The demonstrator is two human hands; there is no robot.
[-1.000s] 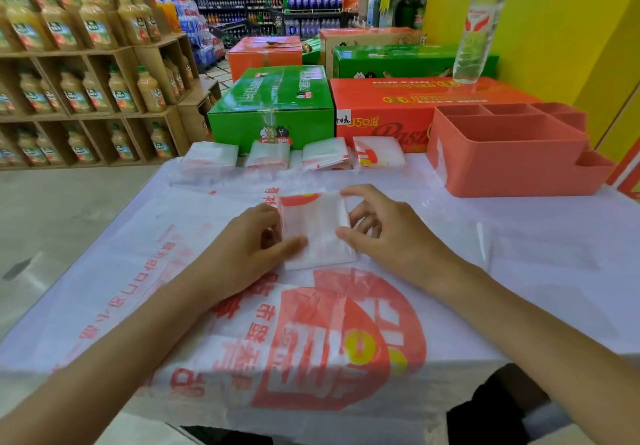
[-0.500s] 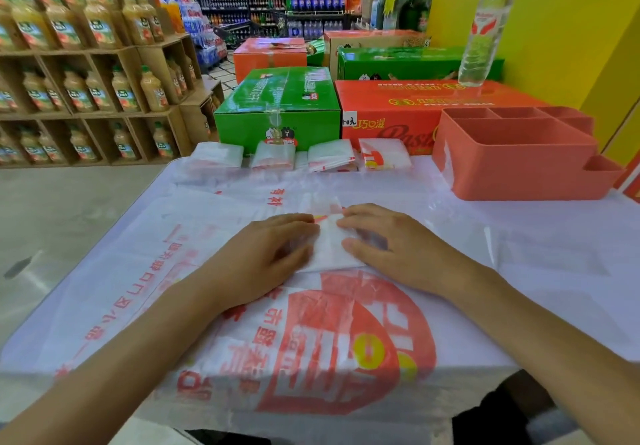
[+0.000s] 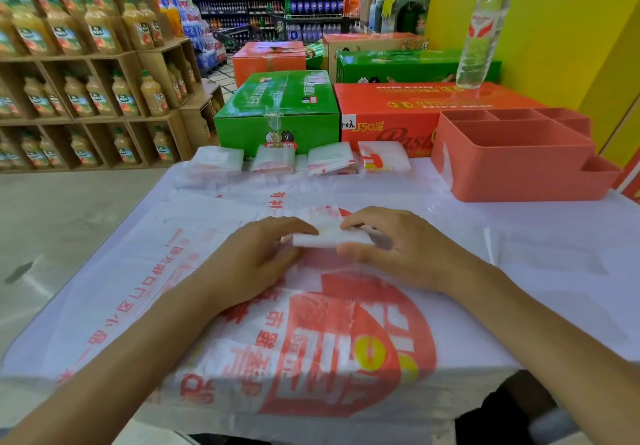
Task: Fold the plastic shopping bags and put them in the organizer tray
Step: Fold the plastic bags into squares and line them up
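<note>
Folded bag (image 3: 330, 236) pinched by both hands' fingers (image 3: 298, 228); organizer tray (image 3: 519, 164) compartments bare.

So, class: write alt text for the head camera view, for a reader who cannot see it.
Two hands, left and right, pinch a small folded plastic bag on a bag-covered table. Behind it lie four folded bags and a coral organizer tray.

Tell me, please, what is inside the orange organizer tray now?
The visible parts of the organizer tray's compartments show no bags. Their floors are hidden behind its front wall. Four folded bags lie beside it on the table.
</note>
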